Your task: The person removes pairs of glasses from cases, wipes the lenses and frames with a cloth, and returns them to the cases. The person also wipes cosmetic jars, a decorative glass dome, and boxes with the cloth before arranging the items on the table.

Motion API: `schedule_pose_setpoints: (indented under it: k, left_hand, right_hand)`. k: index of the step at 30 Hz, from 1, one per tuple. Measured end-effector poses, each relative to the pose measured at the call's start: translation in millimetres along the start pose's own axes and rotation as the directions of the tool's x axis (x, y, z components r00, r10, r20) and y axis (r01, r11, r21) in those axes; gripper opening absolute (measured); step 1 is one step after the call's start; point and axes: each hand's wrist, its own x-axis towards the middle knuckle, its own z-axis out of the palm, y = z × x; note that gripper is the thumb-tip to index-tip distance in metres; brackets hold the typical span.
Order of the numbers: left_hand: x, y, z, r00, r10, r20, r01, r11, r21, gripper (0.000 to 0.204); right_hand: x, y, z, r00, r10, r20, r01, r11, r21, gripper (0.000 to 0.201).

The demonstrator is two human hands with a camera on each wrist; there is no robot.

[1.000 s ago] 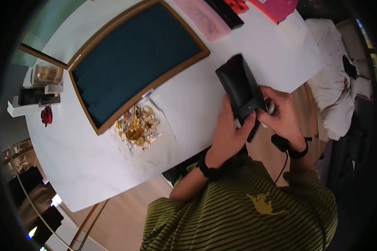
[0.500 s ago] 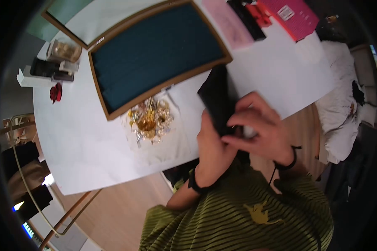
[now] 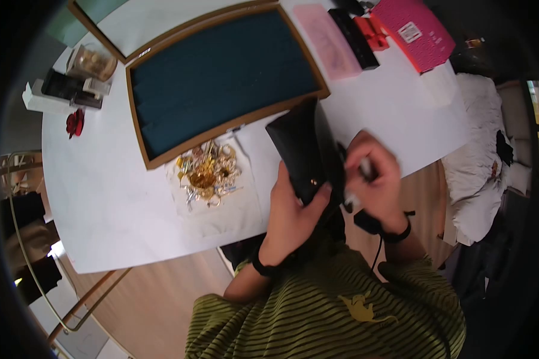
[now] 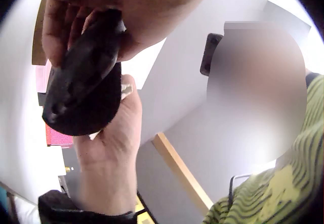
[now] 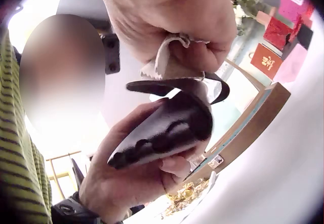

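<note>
A soft black leather case point(image 3: 299, 149), shaped like a glasses case with a brass-coloured snap, is held over the table's front edge. My left hand point(image 3: 292, 218) grips its lower end, thumb lying across the front near the snap. In the right wrist view, the case's flap point(image 5: 152, 87) stands raised off its body. My right hand point(image 3: 378, 176), blurred in the head view, is just right of the case. Its curled fingers hold a crumpled pale cloth point(image 5: 169, 62) with a zigzag edge, close above the flap. The inside of the case is hidden.
A wooden-framed display box point(image 3: 227, 78) with dark teal lining lies on the white table. Below it is a heap of gold and silver jewellery point(image 3: 208, 173) on a pale cloth. Pink box point(image 3: 410, 33), red flower-like item point(image 3: 75, 123) and small containers point(image 3: 72, 87) stand farther off.
The case has swung left in the head view, partly as the view itself shifted. My right hand has drawn off to the right from the case's lower end, pale cloth in its fingers.
</note>
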Motion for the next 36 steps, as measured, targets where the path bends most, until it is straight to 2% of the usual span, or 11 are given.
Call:
schedule_pose_setpoints:
  k: [4,6,7,9,10,17,19,21,30,33,36]
  left_hand:
    - [-2.1,2.5,-16.3,0.975,-0.204,0.087,0.220,0.836,-0.502,0.045]
    - [-2.0,0.3,-13.4,0.980,-0.190,0.052,0.194,0.884,-0.426,0.047]
    - [0.2,0.7,-9.9,0.985,-0.170,0.027,0.169,0.922,-0.348,0.049]
    - [0.4,5.2,-2.4,0.996,-0.080,0.029,0.080,0.997,0.005,0.054]
    - [-2.1,-0.2,0.4,0.996,0.091,0.007,-0.091,0.977,0.192,0.056]
    - [3.1,3.4,2.1,0.998,-0.007,0.066,-0.002,0.990,0.138,0.055]
    - [3.9,-1.0,3.4,0.996,0.071,0.061,-0.083,0.972,0.219,0.056]
    - [3.7,4.8,1.5,0.989,-0.107,0.106,0.096,0.991,0.098,0.060]
    - [3.8,5.3,-7.9,0.990,-0.091,0.110,0.094,0.995,-0.018,0.059]
    - [4.1,5.5,-10.1,0.989,-0.099,0.105,0.107,0.991,-0.077,0.051]
    - [4.0,3.7,-13.6,0.993,-0.083,0.086,0.094,0.985,-0.143,0.052]
  right_hand:
    - [6.1,5.7,-10.6,0.977,0.165,-0.134,-0.104,0.921,0.374,0.018]
    - [6.0,-0.6,-14.1,0.976,0.215,0.034,-0.145,0.526,0.838,0.019]
    - [5.3,-6.6,-6.3,0.987,0.150,0.060,-0.130,0.516,0.847,0.017]
    - [3.5,-6.7,-1.9,0.982,-0.037,0.187,-0.042,0.915,0.402,0.019]
    - [7.5,-16.6,7.6,0.979,-0.036,0.198,-0.022,0.959,0.284,0.021]
    - [14.9,-18.2,3.2,0.965,0.104,0.240,-0.161,0.960,0.230,0.021]
    - [12.4,-22.9,8.1,0.988,0.053,0.142,-0.031,0.989,-0.148,0.026]
    - [9.3,-20.4,8.7,0.994,0.073,0.081,-0.060,0.987,-0.152,0.029]
    - [9.3,-23.8,-2.7,0.984,0.059,0.168,-0.030,0.984,-0.173,0.018]
    - [7.1,-17.1,-10.9,0.988,-0.051,0.147,0.057,0.998,-0.037,0.017]
    - [2.3,-3.1,-19.9,0.987,0.102,-0.121,-0.065,0.959,0.276,0.021]
